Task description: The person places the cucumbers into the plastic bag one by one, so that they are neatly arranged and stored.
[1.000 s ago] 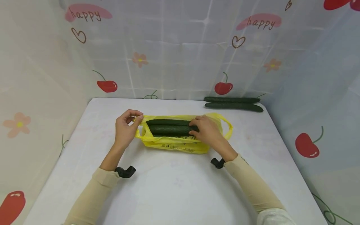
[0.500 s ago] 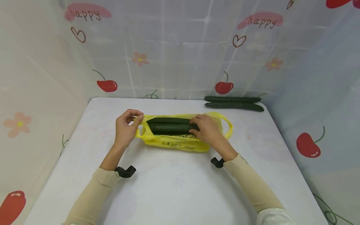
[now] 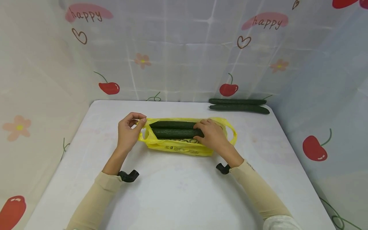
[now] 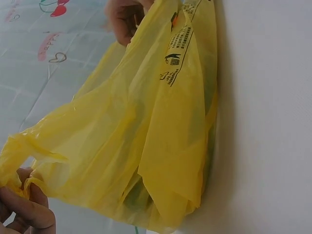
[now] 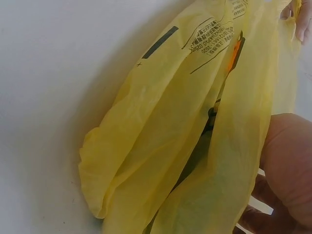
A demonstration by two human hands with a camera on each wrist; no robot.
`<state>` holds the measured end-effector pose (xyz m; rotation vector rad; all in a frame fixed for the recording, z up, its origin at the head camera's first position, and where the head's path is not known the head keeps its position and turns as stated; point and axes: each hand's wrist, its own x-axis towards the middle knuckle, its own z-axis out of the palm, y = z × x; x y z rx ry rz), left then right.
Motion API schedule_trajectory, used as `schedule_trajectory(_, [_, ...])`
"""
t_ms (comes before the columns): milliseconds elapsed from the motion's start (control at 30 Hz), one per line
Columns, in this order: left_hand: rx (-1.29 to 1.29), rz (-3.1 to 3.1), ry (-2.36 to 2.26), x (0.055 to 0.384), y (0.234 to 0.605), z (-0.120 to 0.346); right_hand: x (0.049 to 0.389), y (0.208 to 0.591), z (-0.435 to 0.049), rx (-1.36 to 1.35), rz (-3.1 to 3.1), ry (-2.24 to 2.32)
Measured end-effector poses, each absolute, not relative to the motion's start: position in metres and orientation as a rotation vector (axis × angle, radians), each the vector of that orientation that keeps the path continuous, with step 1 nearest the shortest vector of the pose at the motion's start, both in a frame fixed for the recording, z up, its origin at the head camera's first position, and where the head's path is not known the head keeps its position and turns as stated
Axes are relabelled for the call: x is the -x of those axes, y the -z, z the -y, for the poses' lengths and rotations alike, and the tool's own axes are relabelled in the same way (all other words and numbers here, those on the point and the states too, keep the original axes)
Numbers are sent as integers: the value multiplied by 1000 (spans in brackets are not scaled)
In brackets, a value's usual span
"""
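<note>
Your left grip (image 3: pixel 128 131) pinches the left end of the yellow bag (image 3: pixel 192 149), which lies on the tabletop (image 3: pixel 172 191); your right grip (image 3: pixel 213 135) is clamped round the right end of the front cucumber (image 3: pixel 175 134) inside, beside the rear cucumber (image 3: pixel 172 125). Tug too hard at left and the thin plastic may tear; ease off, and the mouth could sag closed.

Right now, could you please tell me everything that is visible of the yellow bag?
The yellow bag looks like thin, crinkled, translucent plastic, with dark printing and a loop handle at each end. It lies lengthwise across the white table, its long mouth open upward, two cucumbers showing inside. The left hand pinches its left end; the right hand grips a cucumber at the mouth's right end.
</note>
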<state>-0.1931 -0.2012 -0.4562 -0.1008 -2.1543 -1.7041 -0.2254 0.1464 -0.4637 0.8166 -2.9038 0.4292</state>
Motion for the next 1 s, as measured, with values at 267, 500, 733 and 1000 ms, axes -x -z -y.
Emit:
schedule_trajectory(267, [137,2140,1697,195,454,201,221,451,-155,-805,2941,-444])
schedule_trajectory(500, [127,2151,1698,194,453,200,216,436,-165,-775,2980,-512])
schedule_trajectory(733, [131,2145,1691,193,453,202,211,422,-173,-826,2945,-604])
schedule_trajectory(1000, [122,2148,1692,193,454,201,210,398,-192,-812,2818,-764])
